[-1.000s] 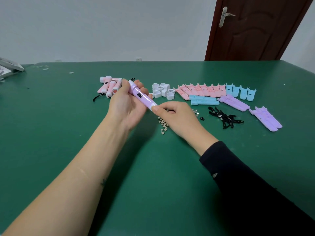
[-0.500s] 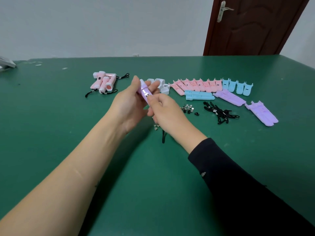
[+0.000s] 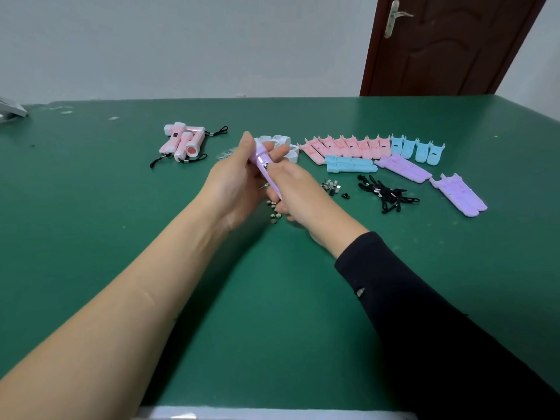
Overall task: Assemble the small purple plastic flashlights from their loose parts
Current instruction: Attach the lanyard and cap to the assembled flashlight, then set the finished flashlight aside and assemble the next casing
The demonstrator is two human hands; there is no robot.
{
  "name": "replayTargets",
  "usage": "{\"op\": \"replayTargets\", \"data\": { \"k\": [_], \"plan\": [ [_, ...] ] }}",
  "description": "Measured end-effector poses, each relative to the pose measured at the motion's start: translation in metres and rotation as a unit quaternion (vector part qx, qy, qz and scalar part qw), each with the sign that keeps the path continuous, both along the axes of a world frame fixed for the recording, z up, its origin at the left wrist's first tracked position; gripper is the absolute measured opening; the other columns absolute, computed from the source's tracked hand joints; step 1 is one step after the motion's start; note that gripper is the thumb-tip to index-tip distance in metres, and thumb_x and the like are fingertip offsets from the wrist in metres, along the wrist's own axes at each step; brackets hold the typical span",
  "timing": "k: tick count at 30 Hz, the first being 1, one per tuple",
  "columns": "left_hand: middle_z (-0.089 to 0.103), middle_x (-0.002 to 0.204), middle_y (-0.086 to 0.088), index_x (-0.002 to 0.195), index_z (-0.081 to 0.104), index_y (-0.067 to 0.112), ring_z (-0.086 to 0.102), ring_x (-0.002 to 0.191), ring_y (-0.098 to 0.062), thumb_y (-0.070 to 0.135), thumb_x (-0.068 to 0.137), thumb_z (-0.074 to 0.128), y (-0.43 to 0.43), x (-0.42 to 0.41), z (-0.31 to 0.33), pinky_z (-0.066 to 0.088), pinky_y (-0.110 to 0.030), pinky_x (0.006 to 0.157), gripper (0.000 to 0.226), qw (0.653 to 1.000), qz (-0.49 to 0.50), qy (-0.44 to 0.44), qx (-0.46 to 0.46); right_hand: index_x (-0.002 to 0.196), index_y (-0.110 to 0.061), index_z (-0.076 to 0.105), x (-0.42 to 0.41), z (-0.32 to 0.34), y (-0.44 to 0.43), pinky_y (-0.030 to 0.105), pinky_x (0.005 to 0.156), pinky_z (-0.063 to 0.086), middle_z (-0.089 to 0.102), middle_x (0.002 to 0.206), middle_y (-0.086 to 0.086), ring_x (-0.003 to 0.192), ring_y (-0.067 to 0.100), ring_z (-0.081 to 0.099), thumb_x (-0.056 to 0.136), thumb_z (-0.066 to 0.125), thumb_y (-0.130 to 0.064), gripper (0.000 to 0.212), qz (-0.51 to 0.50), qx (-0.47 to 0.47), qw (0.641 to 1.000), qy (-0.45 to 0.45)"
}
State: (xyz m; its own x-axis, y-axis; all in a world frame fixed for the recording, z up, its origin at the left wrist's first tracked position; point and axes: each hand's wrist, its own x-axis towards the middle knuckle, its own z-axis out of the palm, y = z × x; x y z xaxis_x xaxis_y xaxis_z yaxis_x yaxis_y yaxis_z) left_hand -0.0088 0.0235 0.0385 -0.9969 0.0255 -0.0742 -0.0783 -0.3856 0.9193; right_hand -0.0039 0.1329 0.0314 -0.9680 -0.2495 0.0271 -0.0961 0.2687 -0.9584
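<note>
The left grip [image 3: 233, 189] is closed round the purple flashlight [image 3: 260, 156], thumb on its left side and fingers curled behind it. The right grip [image 3: 300, 195] is closed on the lower part of the same body, its fingertips pinching at about mid-length, where a small metal glint shows.

A second ago the right grip was down at the counter [image 3: 91, 237], fingertips at the flashlight's near end beside the scatter of small metal cells [image 3: 274, 213]. Half a second ago it had come up onto the body. Now the flashlight stands steeper, held above the counter between both hands, with its wide head pointing far and up and its tail hidden in the right palm. I read this as a small part having been brought up from the counter and now being seated in the body. Which part it is is too small to tell. That would leave this flashlight partly built.

The body is pale lilac plastic, a slim shaft widening to the head. Whether a cap already sits on the head cannot be made out.

Just behind the hands lie the white caps [image 3: 281, 140]. To the right are the pink shells [image 3: 345, 145], the blue shells [image 3: 350, 164] and two groups of spare purple shells [image 3: 403, 168], with the metal clips [image 3: 331, 187] and black lanyards [image 3: 386, 194] nearer. Finished pink flashlights [image 3: 183, 142] lie far left.
</note>
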Motion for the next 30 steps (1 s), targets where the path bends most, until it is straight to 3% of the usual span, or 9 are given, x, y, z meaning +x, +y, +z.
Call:
{"op": "replayTargets", "data": {
  "k": [6, 10, 14, 16, 18, 21, 23, 27, 30],
  "plan": [
    [0.072, 0.114, 0.002, 0.115, 0.058, 0.013, 0.07, 0.096, -0.013, 0.045, 0.105, 0.028, 0.002, -0.004, -0.004, 0.059, -0.029, 0.071, 0.046, 0.999, -0.011, 0.015, -0.038, 0.087, -0.02, 0.06, -0.003, -0.002, 0.008, 0.011, 0.035, 0.023, 0.043, 0.049, -0.014, 0.03, 0.0, 0.035, 0.098, 0.046, -0.041, 0.028, -0.023, -0.055, 0.998, -0.008],
    [0.071, 0.115, 0.001, 0.118, 0.058, 0.013, 0.07, 0.092, -0.012, 0.047, 0.105, 0.028, 0.002, -0.005, -0.009, 0.057, -0.027, 0.066, 0.047, 0.999, -0.014, 0.014, -0.035, 0.086, -0.023, 0.056, -0.004, -0.005, 0.009, 0.012, 0.034, 0.023, 0.043, 0.057, -0.008, 0.031, 0.001, 0.031, 0.099, 0.043, -0.041, 0.026, 0.005, -0.046, 0.999, -0.022],
    [0.065, 0.126, -0.006, 0.131, 0.052, 0.007, 0.065, 0.109, -0.016, 0.05, 0.103, 0.03, 0.002, -0.008, -0.014, 0.056, -0.03, 0.08, 0.055, 0.999, 0.003, -0.001, -0.04, 0.083, -0.023, 0.055, -0.009, -0.003, 0.014, 0.01, 0.036, 0.026, 0.048, 0.051, -0.015, 0.034, -0.002, 0.039, 0.096, 0.048, -0.042, 0.024, -0.032, -0.059, 0.998, -0.015],
    [0.064, 0.126, -0.002, 0.124, 0.053, 0.014, 0.064, 0.11, -0.012, 0.044, 0.103, 0.04, 0.003, -0.009, -0.017, 0.054, -0.03, 0.083, 0.039, 0.993, 0.058, 0.014, -0.102, 0.081, -0.018, 0.051, -0.016, 0.0, 0.027, 0.013, 0.039, 0.025, 0.044, 0.064, -0.001, 0.041, 0.003, 0.033, 0.093, 0.055, -0.032, 0.019, -0.072, -0.075, 0.995, 0.006],
    [0.066, 0.119, 0.006, 0.115, 0.057, 0.022, 0.063, 0.102, -0.003, 0.034, 0.1, 0.051, 0.002, -0.009, -0.022, 0.05, -0.024, 0.08, 0.02, 0.964, 0.107, 0.067, -0.235, 0.084, -0.014, 0.05, -0.023, 0.002, 0.043, 0.016, 0.04, 0.025, 0.041, 0.072, 0.008, 0.046, 0.008, 0.03, 0.092, 0.056, -0.023, 0.014, -0.112, -0.065, 0.991, 0.025],
    [0.064, 0.102, 0.019, 0.105, 0.062, 0.028, 0.057, 0.095, 0.002, 0.024, 0.096, 0.057, 0.003, -0.006, -0.032, 0.039, -0.01, 0.082, 0.011, 0.895, 0.095, 0.148, -0.409, 0.089, -0.014, 0.05, -0.031, 0.003, 0.062, 0.016, 0.043, 0.03, 0.053, 0.075, 0.001, 0.046, 0.004, 0.036, 0.094, 0.053, -0.029, 0.016, -0.166, -0.056, 0.984, 0.029],
    [0.062, 0.1, 0.02, 0.1, 0.062, 0.029, 0.054, 0.097, -0.003, 0.021, 0.094, 0.061, 0.005, -0.004, -0.04, 0.034, -0.001, 0.081, 0.01, 0.852, 0.068, 0.176, -0.488, 0.083, -0.018, 0.048, -0.033, 0.001, 0.072, 0.016, 0.042, 0.029, 0.048, 0.072, -0.003, 0.043, 0.002, 0.033, 0.095, 0.05, -0.034, 0.02, -0.187, -0.037, 0.98, 0.048],
    [0.06, 0.106, 0.016, 0.103, 0.063, 0.029, 0.05, 0.118, -0.018, 0.024, 0.09, 0.067, 0.006, -0.003, -0.047, 0.036, -0.029, 0.103, 0.015, 0.8, 0.027, 0.206, -0.563, 0.079, -0.009, 0.06, -0.033, -0.002, 0.098, 0.021, 0.049, 0.026, 0.039, 0.065, -0.004, 0.054, 0.009, 0.031, 0.096, 0.052, -0.035, 0.032, -0.243, -0.015, 0.964, 0.11],
    [0.057, 0.104, 0.018, 0.105, 0.064, 0.029, 0.045, 0.122, -0.02, 0.026, 0.088, 0.069, 0.005, -0.004, -0.046, 0.028, -0.023, 0.098, 0.018, 0.788, 0.032, 0.21, -0.577, 0.083, -0.02, 0.065, -0.034, -0.003, 0.124, 0.017, 0.052, 0.032, 0.056, 0.071, -0.007, 0.058, 0.004, 0.045, 0.092, 0.058, -0.034, 0.019, -0.311, -0.018, 0.939, 0.143]
  ]
}}
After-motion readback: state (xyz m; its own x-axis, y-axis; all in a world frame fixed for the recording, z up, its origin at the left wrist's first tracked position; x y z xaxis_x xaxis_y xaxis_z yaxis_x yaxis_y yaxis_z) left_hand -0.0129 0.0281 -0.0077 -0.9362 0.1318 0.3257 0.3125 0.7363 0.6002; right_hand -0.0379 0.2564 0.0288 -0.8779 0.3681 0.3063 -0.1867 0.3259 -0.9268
